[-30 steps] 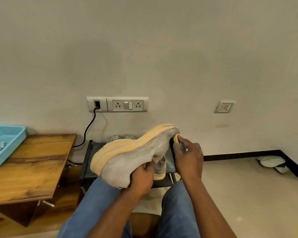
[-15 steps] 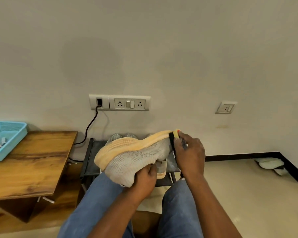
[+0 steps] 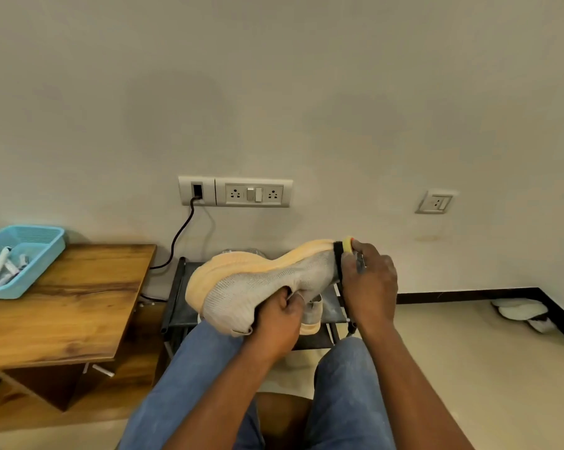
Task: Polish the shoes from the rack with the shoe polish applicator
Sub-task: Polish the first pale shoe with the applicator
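the step in hand looks like working polish onto the toe end of the grey knit shoe (image 3: 274, 284), which is held in the air above the person's lap, sole turned up and away, just in front of the dark shoe rack (image 3: 176, 297) against the wall. the left hand (image 3: 279, 323) grips the shoe at its collar, fingers curled into the opening. the right hand (image 3: 369, 284) is closed around the shoe polish applicator (image 3: 344, 251), whose black pad touches the shoe's tip, its yellow end showing above the fingers. a second shoe (image 3: 313, 315) sits on the rack's shelf behind the hands, mostly hidden. the next move probably calls for short strokes along the knit while the left hand turns the shoe to bring up fresh surface. there is open room to the right over the floor; on the left the wooden table (image 3: 63, 313) edge stands near the heel, with a blue basket (image 3: 30, 254) at its far left corner, well apart.
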